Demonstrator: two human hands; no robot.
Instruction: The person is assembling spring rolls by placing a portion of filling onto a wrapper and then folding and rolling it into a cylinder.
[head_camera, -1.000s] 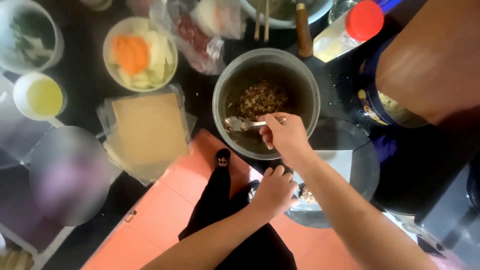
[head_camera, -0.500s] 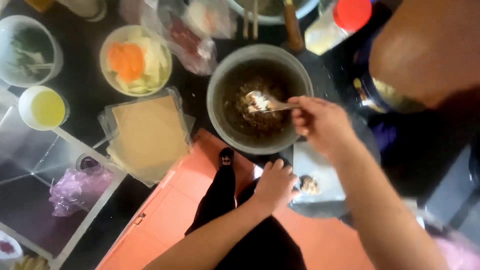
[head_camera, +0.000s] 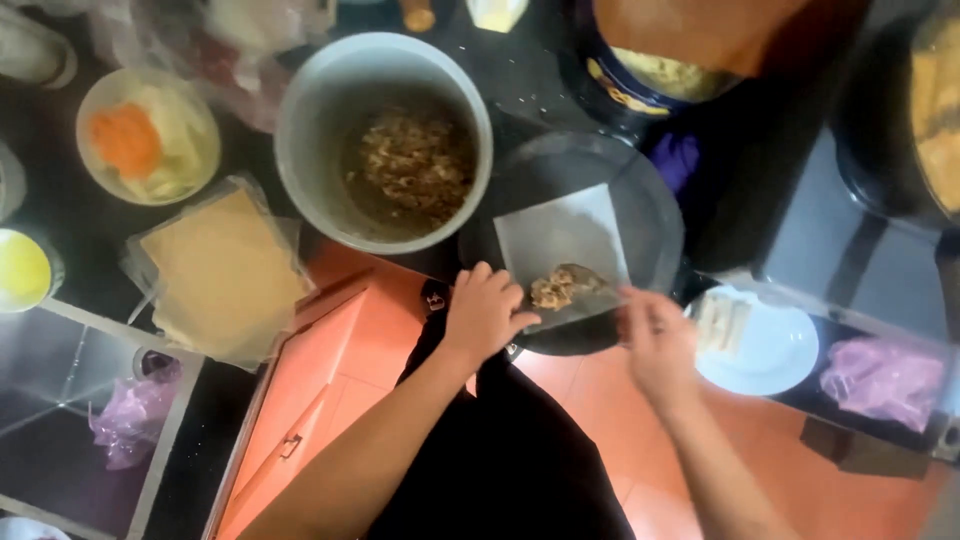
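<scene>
Two hands work one pale square wrapper (head_camera: 562, 240) on the dark round plate (head_camera: 650, 200): left hand (head_camera: 485, 312) pins its near edge, fingers curled; right hand (head_camera: 655, 340) pinches the corner beside the brown filling (head_camera: 562, 287), keeping it flat.

One view only is given, taken from a camera worn on the head and aimed almost straight down. Both forearms are seen entering from the bottom edge, so the top of the frame lies away from the body. The left hand (head_camera: 484, 312) and right hand (head_camera: 655, 340) are held near the middle, fairly close to the lens. A wrapper (head_camera: 560, 250) on a dark plate (head_camera: 650, 200) is framed just beyond the fingers, a pot (head_camera: 300, 130) further out to the left, and a white plate (head_camera: 775, 350) just right of the right hand. The orange floor (head_camera: 340, 400) is seen below the hands. No second view is provided, so no overlap can be told.
</scene>
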